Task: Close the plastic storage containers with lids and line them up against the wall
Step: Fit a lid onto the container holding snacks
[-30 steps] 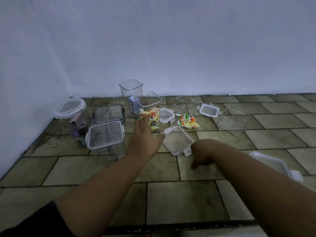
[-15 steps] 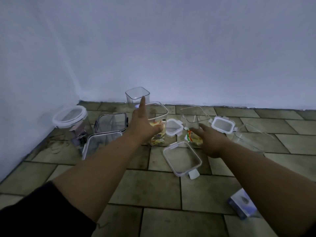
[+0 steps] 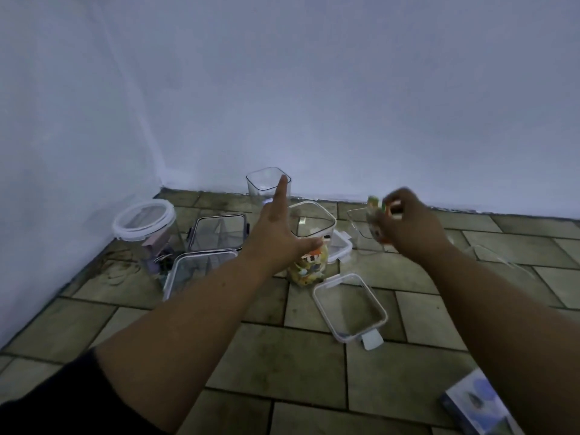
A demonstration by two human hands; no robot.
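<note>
On a tiled floor (image 3: pixel 282 365) by a pale wall (image 3: pixel 345 89), two hands: a left hand (image 3: pixel 276 233) and a right hand (image 3: pixel 408 221). Six clear containers stand near the wall edge: one round tub (image 3: pixel 147 227) with a lid on, two lidded square boxes (image 3: pixel 219 233) (image 3: pixel 201 268), one tall open canister (image 3: pixel 266 183) at the wall, one open canister (image 3: pixel 309 237) holding colourful packets, and one open box (image 3: pixel 361 227) partly behind the right hand. Two loose lids lie on the tiles: one large (image 3: pixel 350 307), one smaller (image 3: pixel 340 248). One blue carton (image 3: pixel 477 406) sits at the floor's near right corner; further clear pieces at right are too faint to count
</note>
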